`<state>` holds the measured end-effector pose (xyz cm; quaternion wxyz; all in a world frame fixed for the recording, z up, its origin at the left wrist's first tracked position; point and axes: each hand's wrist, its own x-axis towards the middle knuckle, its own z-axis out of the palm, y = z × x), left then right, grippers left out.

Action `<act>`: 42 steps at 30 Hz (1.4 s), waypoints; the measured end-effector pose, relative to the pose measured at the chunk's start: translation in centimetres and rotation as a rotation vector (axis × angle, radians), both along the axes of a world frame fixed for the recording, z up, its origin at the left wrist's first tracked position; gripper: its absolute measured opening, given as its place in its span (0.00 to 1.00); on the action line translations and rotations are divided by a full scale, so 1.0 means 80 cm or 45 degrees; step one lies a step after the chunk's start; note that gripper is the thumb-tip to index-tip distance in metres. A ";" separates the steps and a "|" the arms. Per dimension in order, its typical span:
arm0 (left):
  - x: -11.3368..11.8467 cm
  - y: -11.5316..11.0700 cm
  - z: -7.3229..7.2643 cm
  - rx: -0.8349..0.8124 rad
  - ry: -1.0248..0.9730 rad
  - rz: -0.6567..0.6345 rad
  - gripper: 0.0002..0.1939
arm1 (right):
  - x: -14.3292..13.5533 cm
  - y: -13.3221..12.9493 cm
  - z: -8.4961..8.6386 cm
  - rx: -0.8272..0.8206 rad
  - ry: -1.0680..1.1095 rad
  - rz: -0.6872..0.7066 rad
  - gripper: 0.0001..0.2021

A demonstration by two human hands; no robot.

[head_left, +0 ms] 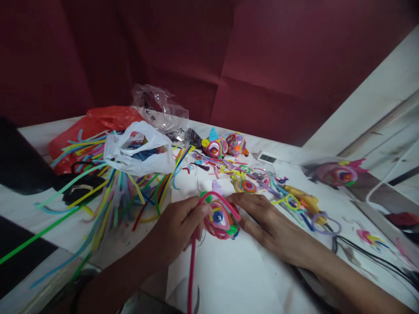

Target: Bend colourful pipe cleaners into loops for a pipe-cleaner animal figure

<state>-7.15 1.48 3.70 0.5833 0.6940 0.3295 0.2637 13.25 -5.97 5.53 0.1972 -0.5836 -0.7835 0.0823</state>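
A round, fish-like pipe-cleaner figure [217, 216] with a blue eye sits between my hands over the white paper. A pinkish-red pipe cleaner [192, 272] arches across its top, and its long end hangs below my left hand. My left hand [183, 222] is closed, pinching this pipe cleaner against the figure's left side. On the other side, my right hand [263, 218] has its fingers bent against the figure, near the red strip's bent part. Its fingertips are partly hidden behind the figure.
Loose pipe cleaners [118, 196] spread at left beside a white plastic bag [140, 150] and a red bag [111, 115]. Similar finished figures [216, 148] stand at the back. A yellow glue gun [304, 200] and a black cable [369, 248] lie right.
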 end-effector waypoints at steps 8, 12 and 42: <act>0.006 0.024 0.007 0.693 0.324 0.014 0.12 | 0.004 -0.002 -0.004 -0.011 0.114 -0.030 0.16; 0.009 0.023 -0.001 0.768 0.392 0.030 0.14 | 0.004 -0.003 -0.006 -0.028 0.201 -0.047 0.15; 0.014 0.026 -0.021 0.768 0.511 -0.197 0.20 | -0.010 -0.009 -0.019 0.326 0.159 0.007 0.14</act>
